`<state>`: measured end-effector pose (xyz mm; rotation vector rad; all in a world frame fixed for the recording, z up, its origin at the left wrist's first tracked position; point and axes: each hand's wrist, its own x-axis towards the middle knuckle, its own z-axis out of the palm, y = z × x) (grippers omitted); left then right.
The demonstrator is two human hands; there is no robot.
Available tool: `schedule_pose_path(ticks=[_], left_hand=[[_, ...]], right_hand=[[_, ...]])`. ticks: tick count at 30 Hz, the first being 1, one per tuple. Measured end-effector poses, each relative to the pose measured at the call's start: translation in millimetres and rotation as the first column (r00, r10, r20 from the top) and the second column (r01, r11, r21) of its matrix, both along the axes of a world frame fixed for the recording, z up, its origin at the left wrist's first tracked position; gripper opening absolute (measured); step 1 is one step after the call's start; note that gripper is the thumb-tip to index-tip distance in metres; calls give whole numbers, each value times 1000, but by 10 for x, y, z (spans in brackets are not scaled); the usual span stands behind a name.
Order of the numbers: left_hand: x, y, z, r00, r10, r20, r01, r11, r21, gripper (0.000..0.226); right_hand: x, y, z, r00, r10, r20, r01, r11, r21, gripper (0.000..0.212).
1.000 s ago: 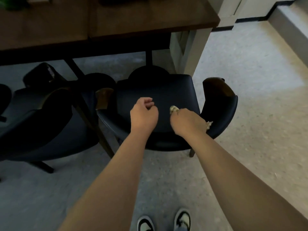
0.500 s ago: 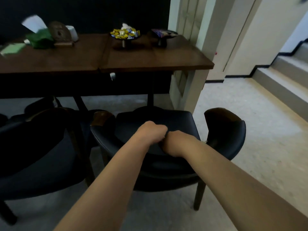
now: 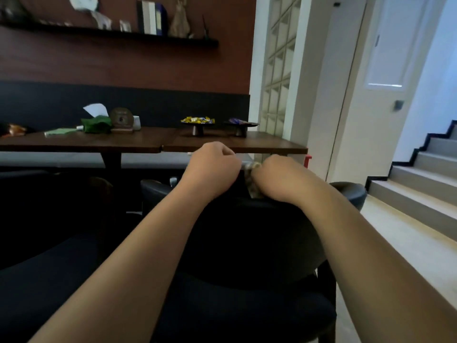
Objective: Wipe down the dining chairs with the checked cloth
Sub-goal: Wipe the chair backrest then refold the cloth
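Observation:
A dark upholstered dining chair [image 3: 249, 233] stands right in front of me, its curved back and arm nearest to me. Both my hands are raised above its back, close together. My right hand [image 3: 279, 180] grips the bunched checked cloth [image 3: 251, 186], which hangs down from the fist. My left hand [image 3: 214, 169] is curled, and its fingers meet the cloth's upper end. Most of the cloth is hidden inside the hands.
A second dark chair [image 3: 49, 280] stands to the left. Behind them is a brown wooden table [image 3: 138, 142] with a candy dish [image 3: 197, 122], another dish [image 3: 241, 126] and a green tissue box [image 3: 96, 123]. Stairs [image 3: 420, 179] rise at the right.
My view has lifted from the chair seat to the table and wall. Both hands came up from the seat and drew together, with the cloth now between them.

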<state>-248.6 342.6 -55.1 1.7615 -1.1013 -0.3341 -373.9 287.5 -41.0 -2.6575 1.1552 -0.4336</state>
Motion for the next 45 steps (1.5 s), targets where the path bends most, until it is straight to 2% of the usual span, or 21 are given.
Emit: schedule_pose_path(ticks=[3, 5, 7, 8, 10, 12, 14, 15, 16, 17, 18, 20, 23, 27, 30, 31, 33, 36, 37, 41, 45], left_hand=[[1, 89, 15, 991, -136, 13, 136, 990, -26, 10], [-65, 119, 50, 979, -201, 25, 201, 980, 12, 10], [-89, 123, 45, 969, -240, 65, 240, 971, 10, 9], [-84, 131, 33, 957, -262, 125, 263, 965, 10, 9], [-114, 201, 1, 909, -312, 277, 324, 946, 6, 13], [-160, 275, -32, 829, -364, 425, 397, 918, 11, 16], [-283, 356, -64, 689, -351, 634, 383, 919, 93, 20], [-361, 378, -83, 605, -338, 721, 345, 927, 145, 23], [-454, 388, -96, 538, -336, 773, 306, 932, 192, 28], [-565, 389, -100, 491, -340, 802, 262, 936, 236, 34], [-669, 373, -106, 439, -334, 834, 212, 941, 265, 40], [-844, 311, -129, 326, -306, 894, 108, 952, 287, 51], [-926, 250, -197, 246, -210, 946, 45, 978, 205, 52], [-875, 272, -273, 269, -117, 956, 64, 993, 104, 57], [-884, 265, -282, 269, -108, 957, 101, 991, 84, 62], [-882, 264, -284, 267, -102, 958, 103, 992, 77, 61], [-868, 250, -306, 262, -68, 963, 109, 993, 40, 62], [-859, 215, -377, 261, 60, 963, 111, 990, -92, 65], [-860, 198, -409, 264, 108, 959, 101, 985, -139, 63], [-875, 140, -492, 275, 264, 924, 100, 949, -300, 51], [-873, 108, -548, 267, 322, 908, 100, 928, -358, 51]], right_hand=[[-99, 52, -124, 918, -36, 395, 140, 961, -238, 35], [-176, 128, -244, 748, 141, 649, 218, 870, -441, 32], [-314, 168, -388, 563, 326, 760, 300, 776, -555, 29], [-407, 163, -470, 482, 362, 798, 364, 745, -559, 27], [-642, 97, -611, 317, 331, 889, 503, 736, -454, 27], [-896, -67, -738, 81, 204, 976, 558, 802, -214, 31], [-1049, -168, -825, -190, -5, 982, 456, 885, 92, 39], [-1083, -169, -868, -282, -121, 952, 372, 901, 224, 41], [-1083, -154, -908, -329, -227, 917, 279, 904, 324, 40], [-1047, -134, -936, -325, -296, 898, 213, 902, 375, 37], [-986, -123, -960, -280, -327, 903, 176, 907, 383, 32], [-855, -176, -977, -139, -327, 935, 141, 928, 346, 18], [-811, -434, -990, 18, -339, 941, 159, 930, 332, 9], [-860, -595, -1056, -21, -366, 931, 137, 921, 365, 14], [-975, -854, -966, -66, -544, 836, -19, 839, 544, 20], [-1029, -951, -913, -47, -619, 784, -73, 785, 615, 21], [-1123, -1116, -886, 66, -710, 701, -124, 692, 711, 25], [-1154, -1299, -1036, 189, -720, 668, -133, 655, 744, 24], [-1140, -1306, -1069, 186, -709, 680, -146, 665, 733, 23], [-1101, -1180, -1137, 76, -540, 838, -67, 836, 545, 31], [-1044, -847, -1232, 48, -292, 955, 60, 955, 289, 21]])
